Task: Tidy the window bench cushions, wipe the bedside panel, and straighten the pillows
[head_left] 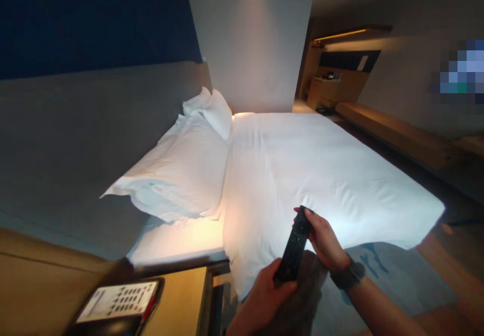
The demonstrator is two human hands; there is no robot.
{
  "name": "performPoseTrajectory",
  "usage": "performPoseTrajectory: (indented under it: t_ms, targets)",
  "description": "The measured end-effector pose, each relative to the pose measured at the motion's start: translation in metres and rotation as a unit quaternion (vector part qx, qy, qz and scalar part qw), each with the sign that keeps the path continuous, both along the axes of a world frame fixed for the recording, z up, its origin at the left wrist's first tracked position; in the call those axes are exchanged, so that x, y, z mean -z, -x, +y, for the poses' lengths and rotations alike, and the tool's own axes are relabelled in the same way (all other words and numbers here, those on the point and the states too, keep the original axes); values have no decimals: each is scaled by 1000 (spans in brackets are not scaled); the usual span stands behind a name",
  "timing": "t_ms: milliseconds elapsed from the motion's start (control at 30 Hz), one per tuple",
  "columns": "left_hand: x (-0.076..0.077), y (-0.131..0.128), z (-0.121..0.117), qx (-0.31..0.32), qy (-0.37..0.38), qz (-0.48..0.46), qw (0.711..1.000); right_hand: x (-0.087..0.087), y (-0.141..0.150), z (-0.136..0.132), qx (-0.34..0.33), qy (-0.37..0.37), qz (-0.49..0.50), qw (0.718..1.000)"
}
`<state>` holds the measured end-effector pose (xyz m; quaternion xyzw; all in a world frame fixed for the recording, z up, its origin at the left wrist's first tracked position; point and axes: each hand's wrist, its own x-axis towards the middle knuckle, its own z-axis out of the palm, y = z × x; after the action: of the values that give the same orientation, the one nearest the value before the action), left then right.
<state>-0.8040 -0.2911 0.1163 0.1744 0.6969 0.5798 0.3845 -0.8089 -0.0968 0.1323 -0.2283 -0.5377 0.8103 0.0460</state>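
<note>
Dim hotel room, bed (321,175) made, pillows (181,175) stacked | remote (294,248) held over bed's near corner — left hand (260,300) cups its base, right hand (325,243) pinches its top | phone (117,303) on nightstand (181,300) — untouched

No wording, brand or number can be read anywhere in this dim bedroom scene. The flat black bedside telephone (117,303) with its pale faceplate, on the wooden surface (177,300), carries rows of small dark keys and printed lines, all too small and blurred to make out. The slim black remote control (294,248) shows button markings, none legible. A pixelated patch (459,71) covers part of the far wall.
</note>
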Motion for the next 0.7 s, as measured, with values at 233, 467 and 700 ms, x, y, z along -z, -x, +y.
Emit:
performPoseTrajectory:
  t_ms: [233,467,700]
  targets:
    - [-4,4,111,73,-20,-9,997,-10,-60,78,45,153,24,987]
    - [-20,-5,162,130,16,-18,991,12,-78,116,170,207,28,963]
    - [21,-10,177,198,71,20,977,47,-77,134,305,187,-3,934]
